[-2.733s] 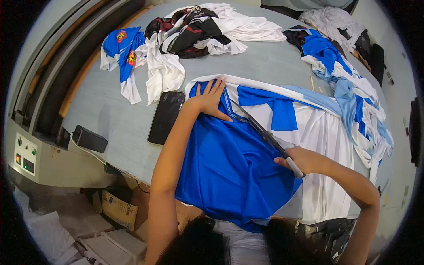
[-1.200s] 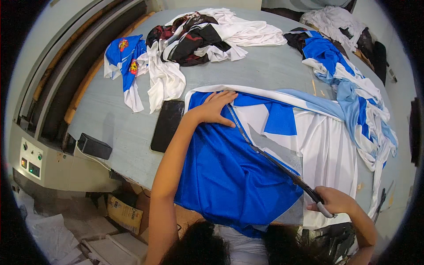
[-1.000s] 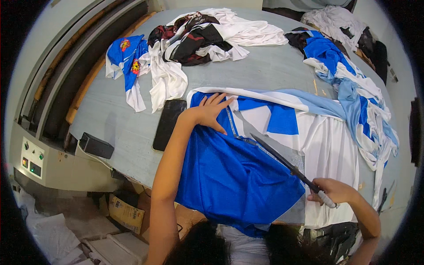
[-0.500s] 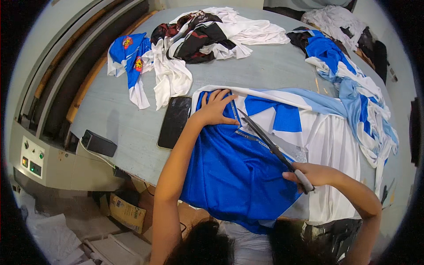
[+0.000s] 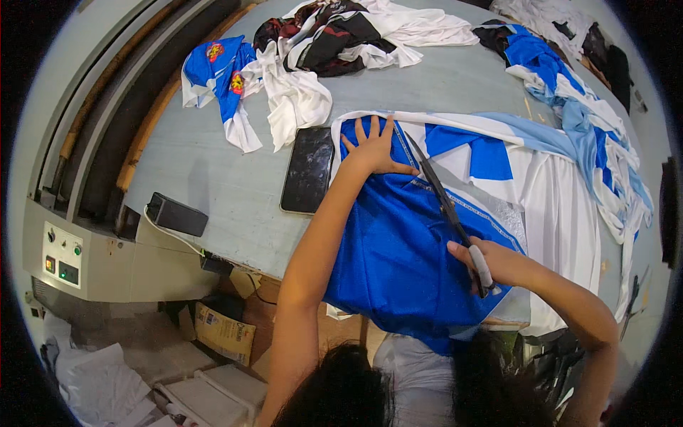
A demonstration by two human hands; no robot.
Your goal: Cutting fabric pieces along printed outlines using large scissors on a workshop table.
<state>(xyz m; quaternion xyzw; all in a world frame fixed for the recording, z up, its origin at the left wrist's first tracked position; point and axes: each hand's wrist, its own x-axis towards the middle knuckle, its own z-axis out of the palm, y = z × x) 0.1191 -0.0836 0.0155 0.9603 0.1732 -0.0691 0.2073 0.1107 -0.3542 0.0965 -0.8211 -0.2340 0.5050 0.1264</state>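
A blue cloth piece (image 5: 398, 242) with a narrow printed edge strip lies on the table and hangs over its near edge. My left hand (image 5: 373, 153) rests on its far corner, fingers spread and palm down. In my right hand (image 5: 498, 265) is a pair of long dark scissors (image 5: 445, 203) with pale wrapping on a handle. The blades lie along the strip, tips just right of my left hand; whether they are slightly apart I cannot tell. Beneath and to the right spreads white cloth (image 5: 562, 228) with blue printed shapes and a light blue band.
Left of the cloth lies a black phone (image 5: 307, 171). A black box with a cable (image 5: 178, 215) sits at the table's left edge, beside a roller machine (image 5: 85, 242). Fabric heaps (image 5: 341, 43) lie at the back, more scraps (image 5: 597, 142) at the right. Another dark tool (image 5: 629, 306) lies far right.
The whole view has shifted, so the table appears higher and further right. The scissors' tips are slightly farther along the strip, and the blue cloth's right edge lies straighter. Both hands keep their poses.
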